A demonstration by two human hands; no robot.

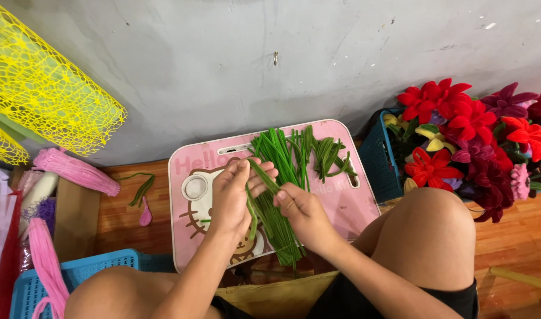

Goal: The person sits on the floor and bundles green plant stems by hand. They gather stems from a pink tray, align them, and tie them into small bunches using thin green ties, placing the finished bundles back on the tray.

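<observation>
Both hands, left hand (235, 192) and right hand (301, 210), are pinching one green pipe cleaner (263, 177) over the pink bench (356, 212). The teal basket (381, 159) is holding pipe-cleaner flowers (459, 127).

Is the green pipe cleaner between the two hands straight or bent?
Bent. The green pipe cleaner runs from the left hand toward the right hand and curves down beside the green bundle on the pink tray.

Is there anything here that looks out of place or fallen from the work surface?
Yes. A bent green stem and a small pink piece lie on the wooden floor, left of the pink tray, apart from the green bundle both hands hold.
</observation>
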